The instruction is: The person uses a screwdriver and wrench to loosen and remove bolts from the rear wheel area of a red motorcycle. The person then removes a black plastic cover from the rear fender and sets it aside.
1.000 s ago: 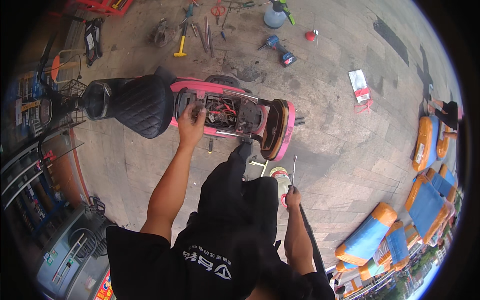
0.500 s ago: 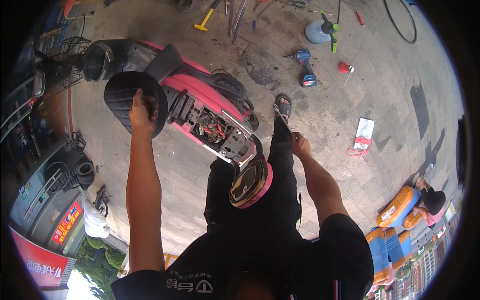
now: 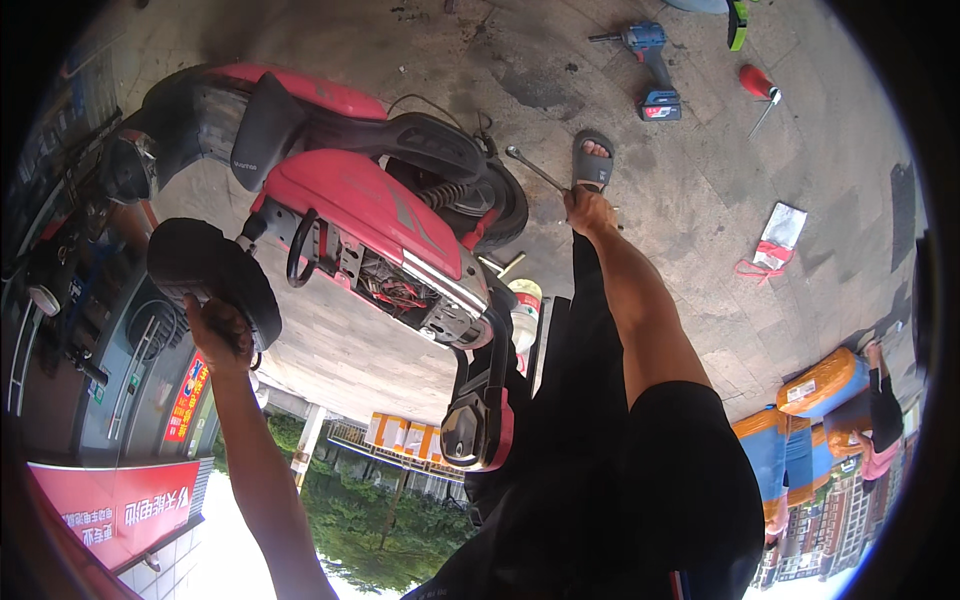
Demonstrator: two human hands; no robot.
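L hand (image 3: 220, 335) part-curled at lower edge of blk scooter seat (image 3: 205, 265), fingers on it but grip firmness can't tell; seat tilted up, L of the open under-seat bay (image 3: 395, 290), where red + dk wires show. R hand (image 3: 592, 212) closed round handle of metal wrench (image 3: 537, 168), head pointing up-L, near grey sandal (image 3: 583, 165). Pink-red scooter (image 3: 350, 205) approx. mid-L of view, blk/pink backrest (image 3: 478, 437) at its rear; blue cordless driver (image 3: 652, 65) + red can (image 3: 756, 80) w/ thin spout on paving, upper R.
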